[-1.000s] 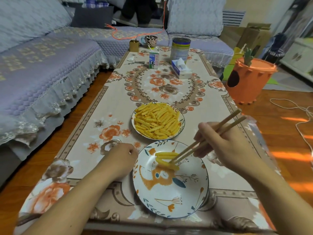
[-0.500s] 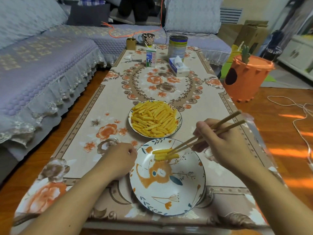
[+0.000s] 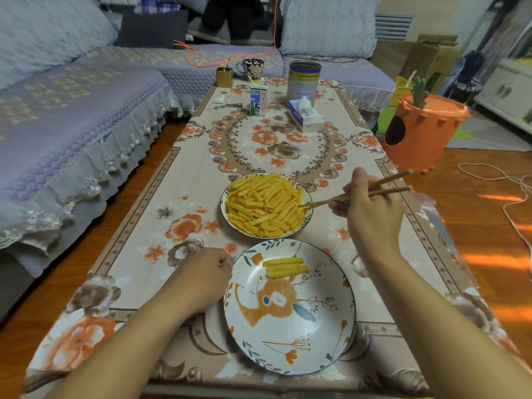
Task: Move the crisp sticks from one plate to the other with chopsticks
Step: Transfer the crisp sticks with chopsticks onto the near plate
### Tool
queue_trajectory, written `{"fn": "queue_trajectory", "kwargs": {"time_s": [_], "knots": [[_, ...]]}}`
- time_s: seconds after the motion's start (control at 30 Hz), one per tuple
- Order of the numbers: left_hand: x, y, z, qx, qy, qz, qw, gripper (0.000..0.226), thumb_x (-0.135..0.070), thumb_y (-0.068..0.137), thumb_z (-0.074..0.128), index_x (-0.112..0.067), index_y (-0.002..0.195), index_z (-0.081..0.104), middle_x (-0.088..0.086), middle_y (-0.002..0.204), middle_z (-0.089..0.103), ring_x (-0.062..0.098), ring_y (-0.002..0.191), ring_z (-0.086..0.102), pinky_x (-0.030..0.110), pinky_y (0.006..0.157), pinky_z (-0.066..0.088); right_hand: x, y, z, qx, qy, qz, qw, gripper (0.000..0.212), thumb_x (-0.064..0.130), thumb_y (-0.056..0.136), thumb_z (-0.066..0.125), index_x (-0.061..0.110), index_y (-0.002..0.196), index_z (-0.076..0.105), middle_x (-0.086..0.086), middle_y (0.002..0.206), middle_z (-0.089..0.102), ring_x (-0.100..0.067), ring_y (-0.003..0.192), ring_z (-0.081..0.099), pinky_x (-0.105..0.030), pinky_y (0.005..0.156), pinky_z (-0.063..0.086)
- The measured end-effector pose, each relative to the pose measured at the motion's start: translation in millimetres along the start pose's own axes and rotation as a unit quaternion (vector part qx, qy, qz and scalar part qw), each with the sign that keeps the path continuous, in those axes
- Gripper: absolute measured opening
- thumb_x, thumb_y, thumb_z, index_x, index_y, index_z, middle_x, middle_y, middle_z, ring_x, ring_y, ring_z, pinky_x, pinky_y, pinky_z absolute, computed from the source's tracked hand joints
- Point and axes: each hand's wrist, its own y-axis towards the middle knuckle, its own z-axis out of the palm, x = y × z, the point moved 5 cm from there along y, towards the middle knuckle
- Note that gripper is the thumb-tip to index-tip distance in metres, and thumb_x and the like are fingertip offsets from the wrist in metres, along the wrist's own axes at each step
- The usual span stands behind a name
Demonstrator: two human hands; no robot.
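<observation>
Change: the wooden chopsticks (image 3: pixel 355 195) have left the near plate; a second ago their tips were at the sticks there, and now they reach the right edge of the far pile, holding nothing.
Crisp sticks, near: three yellow ridged crisp sticks (image 3: pixel 285 266) lie side by side in the upper part of the white deer-patterned plate (image 3: pixel 290 341), lower centre of the frame.
Crisp sticks, far: a heap of yellow crisp sticks (image 3: pixel 263 208) fills the white blue-rimmed plate (image 3: pixel 223 197) at the frame's centre, just above the deer plate.
Right hand: the right hand (image 3: pixel 371 214), right of centre, grips the chopsticks with curled fingers, thumb raised; the tips touch the heap's right edge, well above the three moved sticks.
Left hand: the left hand (image 3: pixel 201 279) rests as a loose fist on the floral tablecloth (image 3: pixel 172 174), touching the deer plate's left rim; whether it holds anything I cannot tell.
Beyond: a milk carton (image 3: pixel 258 99), a tall tin can (image 3: pixel 304 82) and a tissue box (image 3: pixel 306 116) stand at the top centre.
</observation>
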Motion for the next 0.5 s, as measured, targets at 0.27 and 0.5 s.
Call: {"fn": "queue_trajectory", "kwargs": {"time_s": [0.27,0.5], "knots": [[0,-5,-4,0.000,0.002,0.005,1.000,0.030,-0.025,0.103,0.045,-0.026,0.084,0.068,0.004,0.081,0.073,0.029,0.078,0.069,0.032,0.061,0.042,-10,12,7,0.002,-0.010,0.048,0.999,0.051,0.044,0.106,0.048,0.000,0.090,0.069,-0.013,0.068,0.074,-0.027,0.061,0.075,-0.041,0.071,0.065],[0,-3,-4,-0.008,0.008,0.003,1.000,0.029,-0.028,0.103,0.045,-0.025,0.086,0.069,0.001,0.079,0.071,0.022,0.070,0.066,0.035,0.061,0.047,-1,12,-13,-0.026,0.086,0.059,0.994,0.048,0.038,0.109,0.044,0.005,0.080,0.064,-0.016,0.065,0.070,-0.029,0.058,0.073,-0.043,0.069,0.065]]}}
